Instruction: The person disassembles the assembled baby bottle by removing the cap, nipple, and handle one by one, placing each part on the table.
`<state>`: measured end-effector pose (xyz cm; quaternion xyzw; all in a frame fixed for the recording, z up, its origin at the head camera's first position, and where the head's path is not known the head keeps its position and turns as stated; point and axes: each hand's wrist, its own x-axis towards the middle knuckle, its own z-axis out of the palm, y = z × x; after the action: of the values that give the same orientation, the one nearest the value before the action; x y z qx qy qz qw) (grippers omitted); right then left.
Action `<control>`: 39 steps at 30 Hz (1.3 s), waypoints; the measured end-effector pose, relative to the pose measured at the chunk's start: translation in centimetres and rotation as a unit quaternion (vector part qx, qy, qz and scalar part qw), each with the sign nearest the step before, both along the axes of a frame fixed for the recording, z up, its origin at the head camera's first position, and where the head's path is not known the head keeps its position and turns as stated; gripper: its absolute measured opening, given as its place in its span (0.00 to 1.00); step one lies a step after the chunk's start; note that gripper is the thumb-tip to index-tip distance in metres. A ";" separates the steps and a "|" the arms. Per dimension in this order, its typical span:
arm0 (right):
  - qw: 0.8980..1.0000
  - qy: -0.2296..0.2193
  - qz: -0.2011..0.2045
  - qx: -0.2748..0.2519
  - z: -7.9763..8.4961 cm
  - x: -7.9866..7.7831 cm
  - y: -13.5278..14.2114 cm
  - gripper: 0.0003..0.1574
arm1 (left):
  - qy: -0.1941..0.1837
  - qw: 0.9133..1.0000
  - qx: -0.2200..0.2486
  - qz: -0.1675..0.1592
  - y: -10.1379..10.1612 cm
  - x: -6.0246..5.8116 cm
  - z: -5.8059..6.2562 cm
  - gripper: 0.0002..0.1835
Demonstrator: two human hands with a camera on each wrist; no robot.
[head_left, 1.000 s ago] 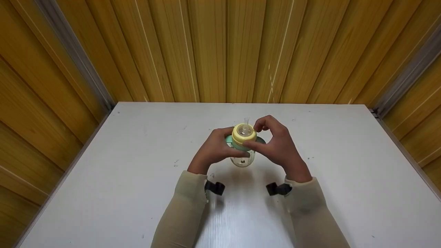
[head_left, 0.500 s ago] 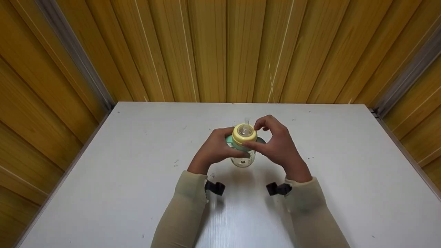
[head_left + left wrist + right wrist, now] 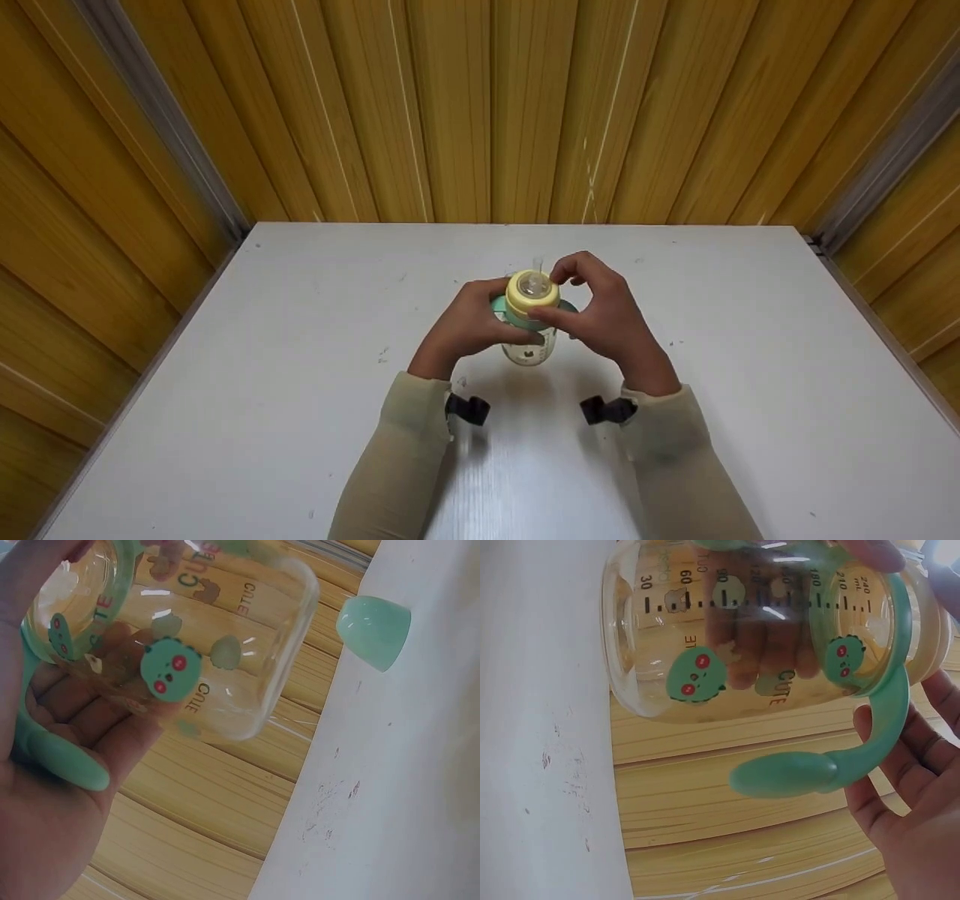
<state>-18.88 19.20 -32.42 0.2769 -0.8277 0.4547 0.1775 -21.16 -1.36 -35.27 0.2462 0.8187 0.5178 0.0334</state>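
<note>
A clear baby bottle [image 3: 527, 352] with green cartoon prints stands between the two hands, above the white table. Around its neck runs a green ring with two curved handles [image 3: 795, 774], and a yellow collar [image 3: 531, 291] with a clear teat [image 3: 536, 279] tops it. My left hand [image 3: 474, 321] grips the bottle from the left, its thumb across the near side and its fingers behind. At the yellow collar, my right hand [image 3: 609, 315] pinches with thumb in front and index finger at the far right edge. Its other fingers are spread beside the handle in the right wrist view.
In the left wrist view a green dome-shaped cap [image 3: 375, 631] sits on the white table [image 3: 360, 840]; the head view does not show it. Wood-patterned panels [image 3: 450, 112] wall the table's far side and flanks. A black strap mount [image 3: 469, 409] is on each wrist.
My right fingertips have shifted very slightly left at the yellow collar. Bottle and left hand stay nearly in place.
</note>
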 end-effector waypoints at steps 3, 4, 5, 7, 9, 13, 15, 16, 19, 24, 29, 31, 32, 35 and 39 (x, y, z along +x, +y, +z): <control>1.000 -0.010 0.001 0.001 0.0 0.0 0.1 0.28 | -0.002 1.000 -0.002 -0.001 0.0 0.0 0.0 0.33; 1.000 -0.014 0.001 0.001 0.1 0.0 0.1 0.27 | -0.002 1.000 -0.002 -0.001 0.0 0.0 0.0 0.34; 1.000 -0.017 0.002 0.000 0.1 0.0 0.1 0.27 | -0.002 1.000 -0.002 -0.002 0.0 0.0 0.0 0.34; 1.000 -0.025 0.006 -0.004 0.0 0.0 0.2 0.26 | 0.004 1.000 0.001 -0.007 -0.1 0.0 0.0 0.34; 0.999 -0.031 0.012 -0.007 0.0 0.0 0.3 0.25 | 0.010 1.000 0.005 -0.012 -0.1 -0.1 -0.1 0.34; 0.999 -0.036 0.020 -0.011 0.0 -0.1 0.4 0.23 | 0.020 1.000 0.009 -0.018 -0.2 -0.1 -0.2 0.35; 0.999 -0.038 0.023 -0.010 -0.1 -0.2 0.4 0.23 | 0.020 1.000 0.008 -0.017 -0.2 -0.1 -0.2 0.35; 0.999 -0.038 0.024 -0.010 -0.1 -0.2 0.5 0.23 | 0.021 1.000 0.008 -0.017 -0.2 -0.1 -0.2 0.35; 0.999 -0.039 0.025 -0.007 -0.1 -0.2 0.5 0.23 | 0.022 1.000 0.010 -0.018 -0.3 -0.1 -0.1 0.35; 0.999 -0.040 0.027 -0.001 0.0 -0.1 0.6 0.24 | 0.020 1.000 0.013 -0.020 -0.3 -0.1 -0.1 0.35; 0.998 -0.044 0.033 0.000 0.2 -0.1 0.6 0.23 | 0.017 1.000 0.015 -0.020 -0.3 -0.1 -0.1 0.35; 0.998 -0.046 0.037 -0.001 0.2 -0.1 0.6 0.24 | 0.019 1.000 0.014 -0.020 -0.3 0.0 -0.1 0.35; 0.998 -0.048 0.039 -0.002 0.2 -0.1 0.6 0.23 | 0.019 1.000 0.014 -0.020 -0.3 0.0 0.0 0.35; 0.998 -0.050 0.043 -0.002 0.2 -0.1 0.6 0.23 | 0.020 1.000 0.012 -0.020 -0.2 0.0 0.0 0.36; 0.997 -0.054 0.050 -0.006 0.2 -0.1 0.7 0.22 | 0.013 1.000 0.014 -0.021 -0.2 0.1 0.0 0.35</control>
<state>-18.94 19.87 -32.18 0.2920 -0.8183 0.4823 0.1117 -21.10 -1.52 -35.27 0.2708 0.8060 0.5254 0.0300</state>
